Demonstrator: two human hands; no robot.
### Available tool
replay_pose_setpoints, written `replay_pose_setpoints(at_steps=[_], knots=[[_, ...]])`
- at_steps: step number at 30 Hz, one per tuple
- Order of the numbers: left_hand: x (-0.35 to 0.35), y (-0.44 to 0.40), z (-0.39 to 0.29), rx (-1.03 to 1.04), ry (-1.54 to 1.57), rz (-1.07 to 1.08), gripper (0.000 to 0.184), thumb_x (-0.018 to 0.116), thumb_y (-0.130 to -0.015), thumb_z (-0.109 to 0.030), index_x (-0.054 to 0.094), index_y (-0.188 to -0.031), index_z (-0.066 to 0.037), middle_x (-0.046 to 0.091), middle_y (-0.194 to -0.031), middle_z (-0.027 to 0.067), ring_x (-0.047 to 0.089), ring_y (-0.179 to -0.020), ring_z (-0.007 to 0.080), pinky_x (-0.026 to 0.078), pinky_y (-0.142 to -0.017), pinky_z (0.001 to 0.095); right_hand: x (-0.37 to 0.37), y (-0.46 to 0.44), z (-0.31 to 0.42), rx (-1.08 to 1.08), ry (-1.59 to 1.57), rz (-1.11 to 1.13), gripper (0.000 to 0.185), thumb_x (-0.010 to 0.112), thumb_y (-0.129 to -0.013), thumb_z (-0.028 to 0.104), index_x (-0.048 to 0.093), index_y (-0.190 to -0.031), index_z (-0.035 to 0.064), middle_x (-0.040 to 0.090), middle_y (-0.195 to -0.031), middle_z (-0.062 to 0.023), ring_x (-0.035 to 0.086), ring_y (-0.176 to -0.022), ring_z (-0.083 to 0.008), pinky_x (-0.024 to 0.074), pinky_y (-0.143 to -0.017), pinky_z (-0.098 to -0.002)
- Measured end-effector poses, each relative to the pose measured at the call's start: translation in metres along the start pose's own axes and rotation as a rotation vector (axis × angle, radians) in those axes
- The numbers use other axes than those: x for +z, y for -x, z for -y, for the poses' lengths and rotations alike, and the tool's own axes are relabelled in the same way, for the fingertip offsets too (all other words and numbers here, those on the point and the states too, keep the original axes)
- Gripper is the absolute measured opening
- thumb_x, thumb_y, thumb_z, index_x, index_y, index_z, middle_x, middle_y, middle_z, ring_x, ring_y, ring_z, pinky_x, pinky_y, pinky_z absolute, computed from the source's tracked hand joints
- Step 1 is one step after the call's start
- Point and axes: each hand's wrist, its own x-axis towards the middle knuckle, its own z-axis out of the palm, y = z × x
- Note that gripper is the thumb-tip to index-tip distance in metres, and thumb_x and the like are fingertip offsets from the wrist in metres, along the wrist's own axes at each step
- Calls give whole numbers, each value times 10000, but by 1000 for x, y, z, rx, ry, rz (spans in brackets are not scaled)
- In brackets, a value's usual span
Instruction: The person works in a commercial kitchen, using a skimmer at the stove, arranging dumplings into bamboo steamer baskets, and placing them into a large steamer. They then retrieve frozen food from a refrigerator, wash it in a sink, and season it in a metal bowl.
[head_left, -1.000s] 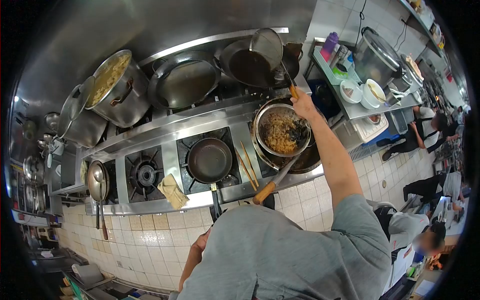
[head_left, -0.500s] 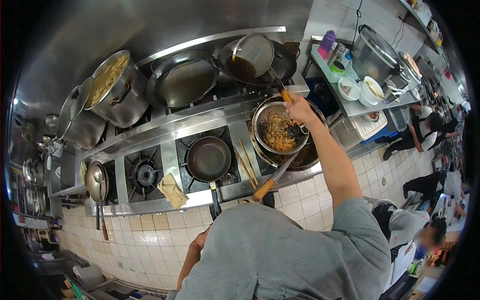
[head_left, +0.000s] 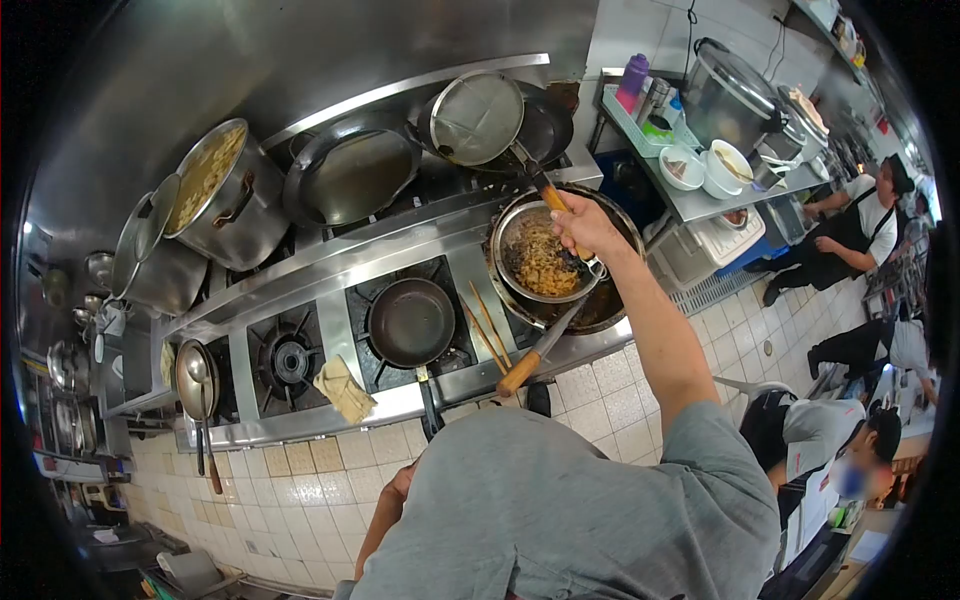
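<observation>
strainer (head_left: 478,120) held over wok (head_left: 549,130) | handle (head_left: 550,193) clenched in right hand (head_left: 590,226) | left hand (head_left: 402,483) half-hidden, fingers can't be read

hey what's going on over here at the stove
A person stands at the stove, right hand holding a strainer over the back-right wok. A metal bowl of brown food sits close to that hand. The left hand is low beside the gray shirt; what it holds, if anything, is hidden.

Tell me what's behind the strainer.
Behind the strainer is a dark wok. The wok's right side shows; the strainer covers much of the rest, so what lies inside there can't be seen.
</observation>
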Motion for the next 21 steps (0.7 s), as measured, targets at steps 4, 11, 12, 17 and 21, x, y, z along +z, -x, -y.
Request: replay_pose_setpoints(at_steps=[4, 11, 12, 17, 21], knots=[[-3, -1, -2, -6, -17, 15, 782, 496, -1000, -647, 580, -1402, 19, 628, -1367, 169, 559, -1259, 248, 422, -1091, 342, -2, 6, -6, 6, -82, 13, 500, 546, -1039, 111, 448, -1529, 146, 559, -799, -18, 490, -516, -81, 441, -444, -280], [-9, -8, -10, -17, -63, 53, 788, 498, -999, -647, 575, -1405, 23, 627, -1369, 171, 561, -1259, 246, 423, -1091, 345, -5, 45, -16, 42, -225, -75, 485, 534, -1043, 113, 459, -1521, 146, 563, -810, -21, 494, -524, -92, 440, -449, -275], [-10, -10, -12, -18, -69, 61, 788, 498, -998, -647, 575, -1406, 23, 627, -1370, 172, 561, -1259, 246, 423, -1091, 346, -9, 52, -20, 49, -272, -85, 477, 527, -1049, 122, 458, -1520, 152, 565, -821, -27, 500, -527, -96, 441, -451, -273], [-10, -22, -25, -30, -120, 110, 792, 499, -997, -648, 572, -1408, 26, 626, -1371, 174, 563, -1259, 245, 423, -1091, 348, -28, 121, -36, 33, -414, -177, 500, 531, -1040, 119, 442, -1531, 133, 571, -828, -47, 520, -528, -111, 439, -447, -271], [-13, -33, -28, -26, -159, 137, 795, 500, -997, -648, 569, -1409, 28, 626, -1372, 175, 563, -1258, 245, 424, -1091, 350, -40, 210, -49, 50, -303, -315, 569, 551, -988, 107, 427, -1544, 115, 592, -827, -62, 494, -462, -109, 412, -413, -255]])
